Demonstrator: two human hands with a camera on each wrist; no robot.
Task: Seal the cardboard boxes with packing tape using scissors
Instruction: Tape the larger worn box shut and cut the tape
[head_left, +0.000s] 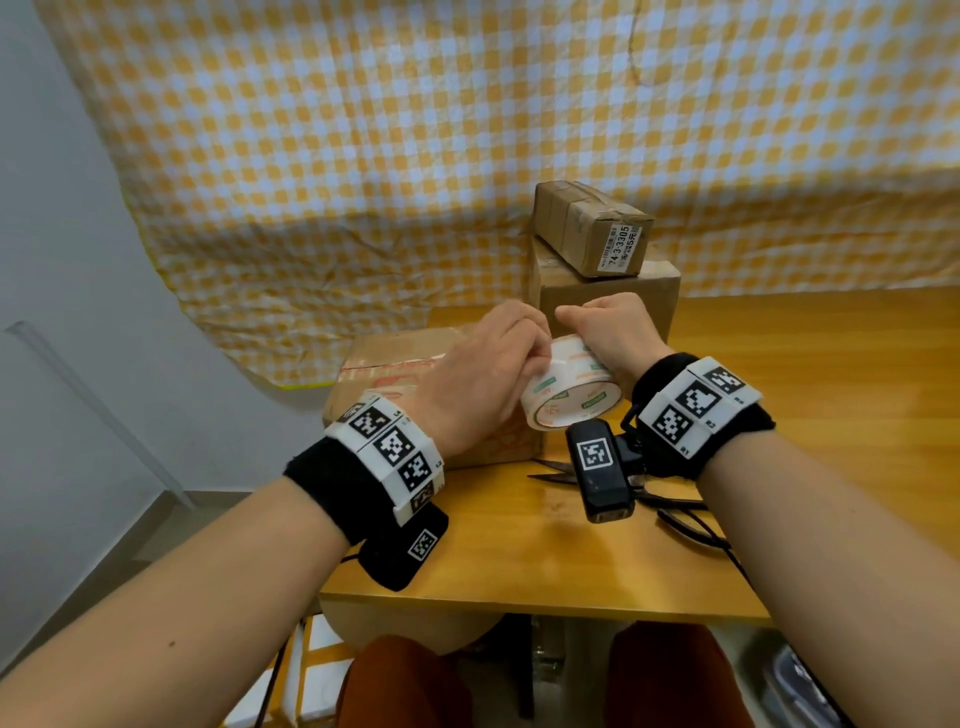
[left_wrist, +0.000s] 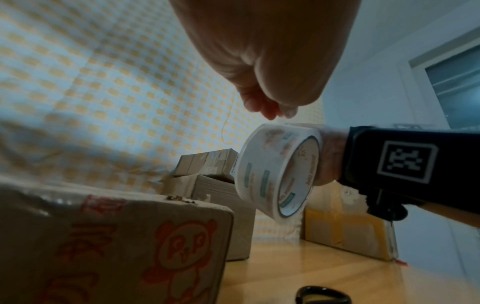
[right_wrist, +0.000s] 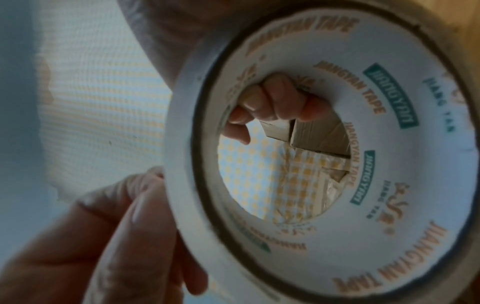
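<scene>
A: The white printed roll of packing tape (head_left: 569, 391), where is it?

B: Lifted above the wooden counter (head_left: 519, 561), beside the printed brown cardboard box (head_left: 395, 384). The right hand (head_left: 613, 332) grips it with fingers hooked through the core, steadying it.

A: And the left hand (head_left: 483, 374)?

B: Its fingertips pinch at the roll's outer face, probably hunting the tape's loose end. The black scissors (head_left: 623, 488) lie nearby on the counter, ready for cutting.
</scene>
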